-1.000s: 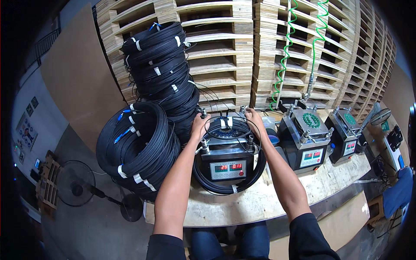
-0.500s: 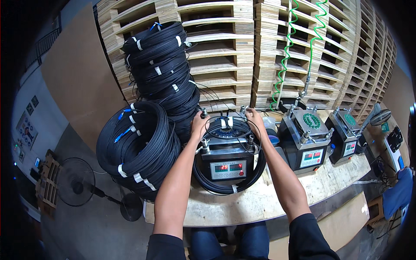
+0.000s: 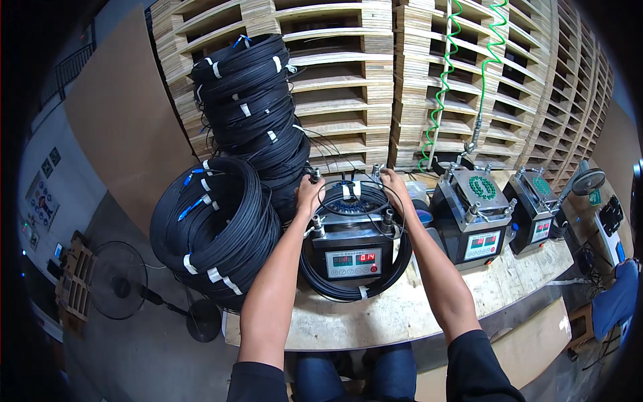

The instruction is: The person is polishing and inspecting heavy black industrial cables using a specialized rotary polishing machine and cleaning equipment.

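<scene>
Coil (image 3: 333,292) placed at machine (image 3: 354,246)
Left hand (image 3: 309,196) and right hand (image 3: 396,192) are set apart at rear knobs (image 3: 376,169) (closure cannot be told), apparently for balance.

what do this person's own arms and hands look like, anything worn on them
The left sleeve and right sleeve are short, plain and near-black. Below them the forearms are bare, with no watch or band visible. The left hand and right hand wear no gloves.
</scene>
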`<state>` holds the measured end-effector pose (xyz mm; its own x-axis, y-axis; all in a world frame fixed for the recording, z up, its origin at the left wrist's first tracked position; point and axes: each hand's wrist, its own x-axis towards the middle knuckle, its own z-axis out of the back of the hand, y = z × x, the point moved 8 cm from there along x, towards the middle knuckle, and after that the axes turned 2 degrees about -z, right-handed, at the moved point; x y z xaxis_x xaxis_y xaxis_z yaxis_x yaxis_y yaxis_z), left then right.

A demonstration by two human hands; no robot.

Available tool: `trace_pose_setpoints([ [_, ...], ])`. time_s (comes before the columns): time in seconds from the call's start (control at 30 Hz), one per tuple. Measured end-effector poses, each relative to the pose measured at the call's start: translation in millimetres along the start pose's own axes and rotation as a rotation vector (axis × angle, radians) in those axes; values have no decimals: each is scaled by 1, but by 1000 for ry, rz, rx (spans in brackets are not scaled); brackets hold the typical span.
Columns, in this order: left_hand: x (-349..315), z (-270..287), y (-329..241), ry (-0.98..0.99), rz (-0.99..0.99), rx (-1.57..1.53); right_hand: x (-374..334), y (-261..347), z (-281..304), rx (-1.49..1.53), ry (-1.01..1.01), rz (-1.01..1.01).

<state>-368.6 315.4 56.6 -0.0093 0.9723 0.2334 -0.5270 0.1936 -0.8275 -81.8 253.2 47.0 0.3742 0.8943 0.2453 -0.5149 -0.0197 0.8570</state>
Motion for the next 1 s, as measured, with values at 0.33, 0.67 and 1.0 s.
trace_pose_setpoints([
  [0.33, 2, -10, 0, 47, -45, -52, -4, 7, 11, 41, -41, 26],
  [0.67, -2, -2, -5, -68, -54, -130, -3, 6, 6, -21, -21, 58],
  [1.0, 5, -3, 8, -26, -38, -169, -6, 13, 6, 31, -22, 16],
])
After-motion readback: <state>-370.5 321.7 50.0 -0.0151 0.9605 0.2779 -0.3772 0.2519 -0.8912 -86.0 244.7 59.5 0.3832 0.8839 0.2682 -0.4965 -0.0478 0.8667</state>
